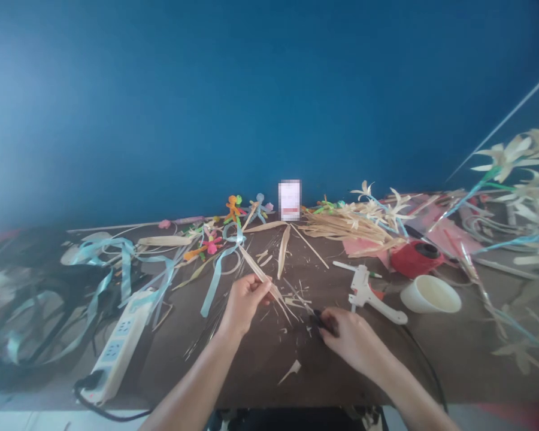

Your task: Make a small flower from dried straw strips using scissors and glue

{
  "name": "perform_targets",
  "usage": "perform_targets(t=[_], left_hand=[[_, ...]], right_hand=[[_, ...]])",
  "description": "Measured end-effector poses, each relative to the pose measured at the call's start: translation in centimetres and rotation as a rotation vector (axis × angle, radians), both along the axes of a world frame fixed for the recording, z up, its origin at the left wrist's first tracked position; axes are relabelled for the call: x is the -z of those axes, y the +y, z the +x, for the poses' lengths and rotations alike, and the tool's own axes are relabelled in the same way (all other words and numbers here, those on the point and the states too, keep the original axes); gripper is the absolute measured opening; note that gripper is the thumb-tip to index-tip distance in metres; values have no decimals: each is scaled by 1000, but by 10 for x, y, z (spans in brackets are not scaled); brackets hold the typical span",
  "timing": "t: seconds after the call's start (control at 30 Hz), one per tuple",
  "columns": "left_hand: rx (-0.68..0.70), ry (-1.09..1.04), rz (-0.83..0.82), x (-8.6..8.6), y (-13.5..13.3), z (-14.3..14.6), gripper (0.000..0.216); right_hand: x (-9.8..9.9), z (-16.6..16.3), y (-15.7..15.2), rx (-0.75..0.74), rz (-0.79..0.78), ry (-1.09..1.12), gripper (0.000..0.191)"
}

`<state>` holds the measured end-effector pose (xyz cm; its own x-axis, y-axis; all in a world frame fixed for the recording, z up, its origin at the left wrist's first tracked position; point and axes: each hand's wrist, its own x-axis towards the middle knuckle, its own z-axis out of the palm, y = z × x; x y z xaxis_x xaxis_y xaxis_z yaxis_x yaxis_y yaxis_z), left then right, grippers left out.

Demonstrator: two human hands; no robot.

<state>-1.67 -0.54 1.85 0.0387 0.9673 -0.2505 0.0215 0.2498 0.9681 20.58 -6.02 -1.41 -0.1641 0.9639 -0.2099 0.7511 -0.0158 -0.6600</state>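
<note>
Head view: one left hand (247, 302), thumb and fingers closed in a pinch on a long, straw-coloured strip of dried husk (254, 263), which slanted above the middle of the dark brown wooden table (247, 383), its near end split into thin tails. One right hand (353, 336), fingers curled around a slim metal cutting tool with black handles (315, 316), apparently scissors; the blades pointed up and left, just beside the split end, their opening too blurred to tell. Handling note, by judgement: the work appeared to be slitting or trimming the husk, and was best served by a pinch close behind the cut, the fibres drawn taut, short snips along the grain, and the left fingertips clear of the blade line. Pale husk offcuts (291, 370), scattered on the table below and around the tool; likely better swept aside than caught in a cut. Containers: one round, open white cup (408, 301), right of the white glue gun (363, 293); interior pale, contents, if any, not distinguishable. One rounded red item with a dark opening (404, 260), just behind the cup; whether a spool or a vessel could not be told, nor anything inside it.
</note>
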Motion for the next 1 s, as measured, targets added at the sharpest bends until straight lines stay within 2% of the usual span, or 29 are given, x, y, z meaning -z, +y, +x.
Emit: perform_targets(t=[0.1, 0.2, 0.33, 0.57, 0.77, 1.0], left_hand=[[-8, -47, -12, 0, 1, -1, 24], [-24, -120, -40, -2, 3, -2, 22], [-83, -215, -58, -2, 6, -3, 19], [-79, -260, -87, 1, 6, 0, 19], [-94, -322, -101, -4, 7, 1, 19], [-86, -241, -60, -2, 6, 3, 20]], right_hand=[[1, 1, 1, 32, -158, 368, 6], [4, -1, -1, 55, -206, 550, 9], [6, -3, -7, 66, -201, 548, 19], [9, -5, -17, 23, -182, 494, 20], [7, -4, -15, 43, -169, 486, 20], [7, -6, -17, 52, -123, 445, 19]])
